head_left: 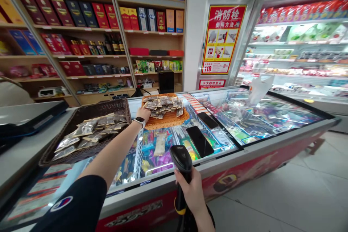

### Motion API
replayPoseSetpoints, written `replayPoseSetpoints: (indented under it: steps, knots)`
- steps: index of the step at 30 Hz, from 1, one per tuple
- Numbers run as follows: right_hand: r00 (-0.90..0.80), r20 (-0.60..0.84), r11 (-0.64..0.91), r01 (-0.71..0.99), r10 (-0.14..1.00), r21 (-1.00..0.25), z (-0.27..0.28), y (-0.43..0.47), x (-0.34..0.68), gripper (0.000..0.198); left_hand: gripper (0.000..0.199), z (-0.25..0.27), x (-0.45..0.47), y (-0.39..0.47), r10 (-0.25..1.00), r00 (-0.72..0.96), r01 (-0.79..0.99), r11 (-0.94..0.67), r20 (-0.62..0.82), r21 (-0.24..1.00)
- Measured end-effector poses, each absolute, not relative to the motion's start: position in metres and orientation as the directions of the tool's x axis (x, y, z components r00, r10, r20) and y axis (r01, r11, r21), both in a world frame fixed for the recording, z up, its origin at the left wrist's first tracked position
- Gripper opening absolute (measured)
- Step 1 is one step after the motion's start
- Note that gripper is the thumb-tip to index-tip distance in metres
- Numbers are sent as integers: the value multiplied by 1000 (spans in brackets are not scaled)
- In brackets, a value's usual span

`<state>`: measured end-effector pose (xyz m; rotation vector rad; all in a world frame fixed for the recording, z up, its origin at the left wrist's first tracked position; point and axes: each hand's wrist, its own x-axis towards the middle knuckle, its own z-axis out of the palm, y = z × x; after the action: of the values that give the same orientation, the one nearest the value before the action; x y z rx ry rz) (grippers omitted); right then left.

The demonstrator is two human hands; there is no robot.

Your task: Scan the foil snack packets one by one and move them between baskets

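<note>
A black barcode scanner (pixel 180 157) with a yellow trim is gripped upright in my right hand (pixel 191 188), in front of the freezer's near edge. My left hand (pixel 144 114), with a watch (pixel 140 120) on the wrist, reaches to the left end of an orange wicker basket (pixel 178 119). The fingers look closed at the rim beside small flat packets (pixel 163 105) heaped in the basket; what they grip is too small to tell. Left of that arm, a dark brown wicker basket (pixel 81 159) holds more, larger packets (pixel 95 128).
Both baskets stand on the glass top of a chest freezer (pixel 261 148), above bagged frozen goods. Two dark phones (pixel 200 141) lie on the glass to the right. A clear plastic bag (pixel 259 88) stands farther right. Shelves of boxes (pixel 77 11) line the back wall.
</note>
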<state>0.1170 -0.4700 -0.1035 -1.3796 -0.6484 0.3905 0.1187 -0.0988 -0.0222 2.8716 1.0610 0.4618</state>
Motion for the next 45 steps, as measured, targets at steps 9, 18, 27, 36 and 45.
replayPoseSetpoints:
  steps: [9, 18, 27, 36, 45]
  knots:
    - [737, 227, 192, 134, 637, -972, -98, -467, 106, 35, 6, -12, 97, -111, 697, 576, 481, -712, 427, 512]
    - [687, 250, 198, 156, 682, -968, -90, -460, 77, 36, 26, -5, 47, -195, 849, 380, -312, -257, 368, 915]
    - [598, 253, 163, 201, 761, -966, -79, -461, 53, 32, 37, -86, -13, -266, 965, 49, -348, -225, 258, 910]
    - [556, 209, 92, 232, 804, -968, -81, -462, 35, 29, 51, -103, -22, -277, 947, 313, -525, 115, 65, 843]
    - [534, 220, 46, 318, 816, -947, -72, -460, 32, 27, 43, -102, -27, -283, 937, 349, -576, 194, 24, 794]
